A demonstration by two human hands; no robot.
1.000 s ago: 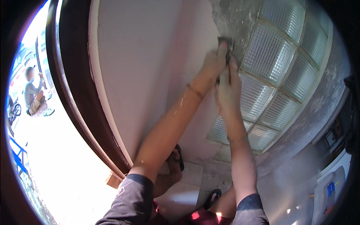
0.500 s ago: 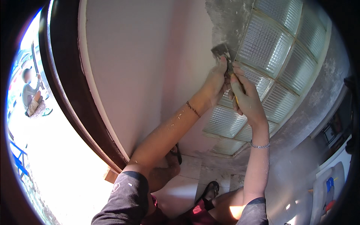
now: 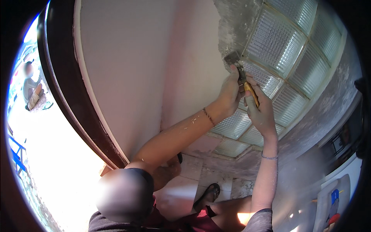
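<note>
Both hands are on one scraper (image 3: 233,58), a wide flat metal blade with a yellowish handle (image 3: 251,92). My right hand (image 3: 262,112) is closed round the handle, its thumb laid along it. My left hand (image 3: 232,91) grips the tool higher up, with the thumb near the base of the blade. The blade lies against or just over the lower end of a rough grey plaster patch (image 3: 239,27), next to the glass blocks (image 3: 275,42). Whether its edge touches the wall, I cannot tell. Some left fingers are hidden behind the tool.
A pinkish-white wall (image 3: 127,58) fills the middle left, bordered by a dark door frame (image 3: 63,58). Outside in bright light, a person (image 3: 31,89) sits on the ground. Below are floor tiles (image 3: 185,170) and my sandalled foot (image 3: 210,193). A pale container with tools (image 3: 334,205) stands lower right.
Both hands and the scraper have shifted slightly down and to the right in view. More of the yellow handle shows, and the blade sits lower against the grey patch.
</note>
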